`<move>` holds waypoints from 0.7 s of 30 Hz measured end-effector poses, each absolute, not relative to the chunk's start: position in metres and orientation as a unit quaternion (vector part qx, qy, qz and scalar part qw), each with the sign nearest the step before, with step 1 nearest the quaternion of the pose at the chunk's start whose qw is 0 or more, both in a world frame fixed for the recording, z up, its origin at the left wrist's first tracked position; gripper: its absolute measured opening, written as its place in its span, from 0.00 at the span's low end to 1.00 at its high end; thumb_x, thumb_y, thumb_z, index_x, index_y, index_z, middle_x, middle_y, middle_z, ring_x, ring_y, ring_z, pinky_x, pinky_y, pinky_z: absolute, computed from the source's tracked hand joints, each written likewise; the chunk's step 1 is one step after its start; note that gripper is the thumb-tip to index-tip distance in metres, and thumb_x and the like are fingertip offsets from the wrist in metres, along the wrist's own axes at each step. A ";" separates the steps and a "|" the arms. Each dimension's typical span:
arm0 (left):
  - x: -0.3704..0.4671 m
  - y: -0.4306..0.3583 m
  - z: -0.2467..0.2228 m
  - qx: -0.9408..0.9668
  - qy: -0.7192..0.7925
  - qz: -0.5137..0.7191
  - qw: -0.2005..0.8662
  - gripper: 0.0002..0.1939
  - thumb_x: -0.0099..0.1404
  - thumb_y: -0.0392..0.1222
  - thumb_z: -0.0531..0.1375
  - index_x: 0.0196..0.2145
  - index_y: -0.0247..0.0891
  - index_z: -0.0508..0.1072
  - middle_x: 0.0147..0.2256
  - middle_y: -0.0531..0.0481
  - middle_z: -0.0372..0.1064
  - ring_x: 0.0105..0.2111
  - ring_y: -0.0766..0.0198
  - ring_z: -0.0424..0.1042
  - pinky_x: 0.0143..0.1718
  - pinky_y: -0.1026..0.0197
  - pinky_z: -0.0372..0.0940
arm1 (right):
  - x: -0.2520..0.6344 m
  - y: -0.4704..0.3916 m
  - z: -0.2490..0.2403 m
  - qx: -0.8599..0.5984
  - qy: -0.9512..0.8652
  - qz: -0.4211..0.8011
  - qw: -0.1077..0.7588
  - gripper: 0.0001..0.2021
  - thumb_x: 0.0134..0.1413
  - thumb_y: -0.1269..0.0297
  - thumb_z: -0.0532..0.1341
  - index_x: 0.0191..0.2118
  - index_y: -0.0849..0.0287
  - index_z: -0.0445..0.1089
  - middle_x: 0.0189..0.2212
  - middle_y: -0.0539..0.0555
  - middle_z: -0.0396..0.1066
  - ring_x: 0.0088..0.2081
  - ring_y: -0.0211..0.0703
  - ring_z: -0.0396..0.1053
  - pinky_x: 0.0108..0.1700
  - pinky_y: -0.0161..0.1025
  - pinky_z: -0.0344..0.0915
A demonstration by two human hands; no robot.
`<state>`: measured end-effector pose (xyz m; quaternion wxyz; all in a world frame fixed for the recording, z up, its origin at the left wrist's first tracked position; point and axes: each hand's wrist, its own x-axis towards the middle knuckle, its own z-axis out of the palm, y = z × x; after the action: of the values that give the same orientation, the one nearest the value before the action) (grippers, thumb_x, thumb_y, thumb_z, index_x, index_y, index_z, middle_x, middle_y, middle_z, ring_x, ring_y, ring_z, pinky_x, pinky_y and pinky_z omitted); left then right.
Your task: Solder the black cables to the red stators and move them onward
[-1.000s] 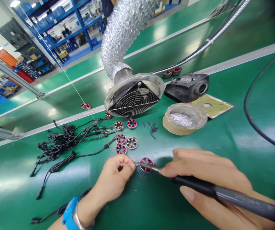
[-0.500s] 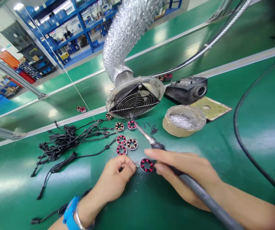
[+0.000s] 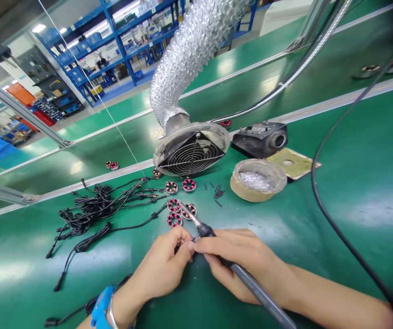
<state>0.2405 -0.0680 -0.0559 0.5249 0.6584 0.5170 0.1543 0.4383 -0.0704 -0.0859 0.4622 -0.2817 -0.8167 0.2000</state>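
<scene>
My right hand [image 3: 247, 260] is wrapped round a soldering iron [image 3: 260, 292], whose metal tip points up and left over the ring-shaped motor stators. My left hand [image 3: 165, 262] is closed in a pinch, its fingertips close against those of my right hand. What lies between the fingertips is mostly hidden; only a small dark bit shows. Just beyond the hands sit a red-coiled stator [image 3: 174, 220], another red one [image 3: 173, 205] and a copper-coiled stator [image 3: 191, 210], partly behind the iron. Farther back are a copper stator [image 3: 171, 187] and a red stator [image 3: 188, 184].
A fume extractor hood [image 3: 192, 153] hangs on a foil duct [image 3: 186, 68]. Right of it stand a round tub [image 3: 256, 194] of silvery shavings, a black iron stand [image 3: 261, 139] and a yellow sponge [image 3: 295, 164]. Bundled black cables [image 3: 93, 208] lie left; small black tubes [image 3: 219, 192] lie mid-table.
My right hand and the iron have moved left, so the tip has left the far red stator. The stator that showed between my hands is now covered. The view has shifted slightly.
</scene>
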 end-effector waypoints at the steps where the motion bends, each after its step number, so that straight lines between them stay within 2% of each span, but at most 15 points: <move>1: 0.241 -0.068 -0.057 0.649 0.515 0.159 0.537 0.13 0.71 0.48 0.51 0.32 0.38 0.63 0.29 0.53 0.64 0.31 0.65 0.61 0.34 0.63 0.56 | 0.438 -0.072 -0.087 -0.277 -0.819 0.199 0.462 0.16 0.56 0.78 0.54 0.48 0.56 0.66 0.28 0.49 0.70 0.24 0.36 0.66 0.28 0.32 0.62; 7: 0.244 -0.068 -0.061 0.580 0.495 0.170 0.625 0.18 0.68 0.55 0.53 0.29 0.38 0.63 0.23 0.56 0.60 0.24 0.68 0.54 0.27 0.64 0.50 | 0.433 -0.072 -0.089 -0.284 -0.807 0.186 0.484 0.16 0.59 0.79 0.53 0.48 0.55 0.66 0.26 0.48 0.69 0.24 0.35 0.66 0.27 0.31 0.62; 11: 0.248 -0.066 -0.061 0.552 0.521 0.175 0.627 0.20 0.65 0.56 0.56 0.25 0.38 0.62 0.20 0.58 0.56 0.21 0.70 0.51 0.24 0.64 0.47 | 0.435 -0.067 -0.088 -0.290 -0.795 0.192 0.496 0.14 0.59 0.78 0.54 0.47 0.56 0.66 0.27 0.49 0.70 0.25 0.35 0.67 0.28 0.30 0.64; 17: 0.251 -0.065 -0.060 0.535 0.553 0.177 0.613 0.16 0.63 0.52 0.56 0.26 0.38 0.63 0.18 0.59 0.55 0.20 0.70 0.49 0.23 0.64 0.46 | 0.451 -0.064 -0.085 -0.290 -0.807 0.292 0.423 0.17 0.51 0.78 0.57 0.46 0.54 0.63 0.32 0.48 0.72 0.29 0.36 0.69 0.34 0.32 0.66; 21: 0.251 -0.066 -0.059 0.529 0.564 0.176 0.610 0.15 0.62 0.51 0.56 0.25 0.38 0.63 0.17 0.59 0.55 0.19 0.70 0.50 0.23 0.64 0.46 | 0.448 -0.066 -0.092 -0.289 -0.809 0.303 0.412 0.17 0.53 0.78 0.55 0.46 0.53 0.62 0.31 0.46 0.71 0.28 0.34 0.69 0.33 0.30 0.65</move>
<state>0.2508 -0.0656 -0.0592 0.6098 0.5286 0.5635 0.1765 0.4485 -0.0656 -0.0924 0.4118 -0.2885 -0.8094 0.3033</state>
